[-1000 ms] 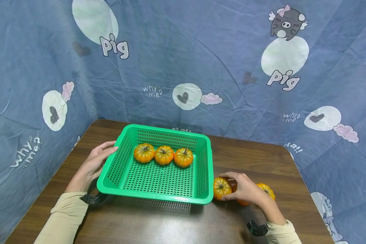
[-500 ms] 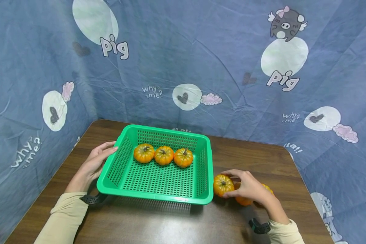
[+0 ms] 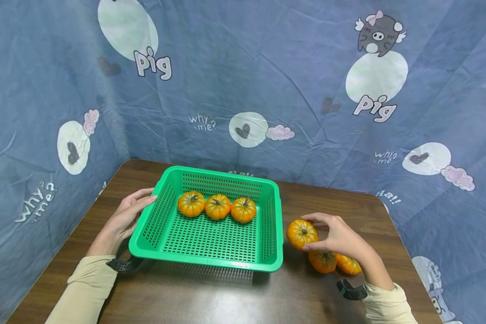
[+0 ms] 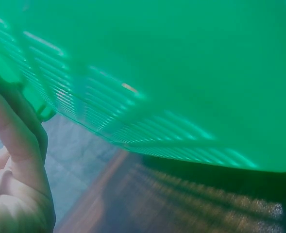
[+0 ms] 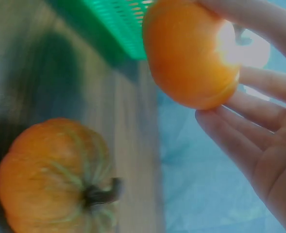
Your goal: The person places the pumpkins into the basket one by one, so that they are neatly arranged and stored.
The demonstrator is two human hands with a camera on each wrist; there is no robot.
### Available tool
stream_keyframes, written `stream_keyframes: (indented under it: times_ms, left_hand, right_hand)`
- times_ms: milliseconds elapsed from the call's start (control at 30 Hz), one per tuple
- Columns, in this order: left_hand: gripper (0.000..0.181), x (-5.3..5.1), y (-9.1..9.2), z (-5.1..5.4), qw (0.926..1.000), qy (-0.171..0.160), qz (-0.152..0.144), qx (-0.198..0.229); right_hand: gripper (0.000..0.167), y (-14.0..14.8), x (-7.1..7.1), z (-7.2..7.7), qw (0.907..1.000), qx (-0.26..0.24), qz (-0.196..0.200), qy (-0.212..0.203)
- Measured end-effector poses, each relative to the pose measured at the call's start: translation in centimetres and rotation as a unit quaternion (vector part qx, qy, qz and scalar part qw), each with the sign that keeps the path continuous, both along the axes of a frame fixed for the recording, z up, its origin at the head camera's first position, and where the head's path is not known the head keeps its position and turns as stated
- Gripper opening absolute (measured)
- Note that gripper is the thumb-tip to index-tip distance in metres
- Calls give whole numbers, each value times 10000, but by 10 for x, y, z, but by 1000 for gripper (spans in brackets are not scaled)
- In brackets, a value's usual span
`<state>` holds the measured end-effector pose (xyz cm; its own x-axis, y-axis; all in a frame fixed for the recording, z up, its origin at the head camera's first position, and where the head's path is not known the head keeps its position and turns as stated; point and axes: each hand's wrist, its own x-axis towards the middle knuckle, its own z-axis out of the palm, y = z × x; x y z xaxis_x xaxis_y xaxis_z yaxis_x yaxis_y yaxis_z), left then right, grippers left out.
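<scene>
My right hand [image 3: 336, 231] pinches a small orange pumpkin [image 3: 302, 234] between thumb and fingers. It is just right of the green perforated basket [image 3: 205, 260]; in the right wrist view this pumpkin [image 5: 186, 58] hangs above the table. Below that hand lie two more small pumpkins, one nearer the basket [image 3: 322, 262] and one farther right [image 3: 349, 264], partly behind the wrist. My left hand [image 3: 126, 216] holds the basket's left rim. Inside the basket, three pumpkins form a row toward the back: left [image 3: 191, 204], middle [image 3: 217, 207] and right [image 3: 243, 210].
The brown wooden table [image 3: 194, 297] carries everything. A blue printed cloth [image 3: 210, 81] stands behind it and along both sides. A black band [image 3: 123, 264] is on the left wrist and another black band [image 3: 351, 290] on the right.
The right hand has lifted its pumpkin up and slightly right, away from beside the basket's corner. The two pumpkins below it now show more. The left hand and basket have stayed put.
</scene>
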<state>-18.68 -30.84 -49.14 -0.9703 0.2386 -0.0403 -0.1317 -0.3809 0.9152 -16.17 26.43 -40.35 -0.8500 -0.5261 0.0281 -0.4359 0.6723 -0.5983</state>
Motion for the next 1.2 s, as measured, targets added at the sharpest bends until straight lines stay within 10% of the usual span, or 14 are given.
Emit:
stream_keyframes:
  times_ms: [1200]
  left_hand:
    - [25, 0, 0, 0, 10000, -1, -54, 10]
  right_hand:
    - [68, -104, -35, 40, 9939, -77, 1103, 43]
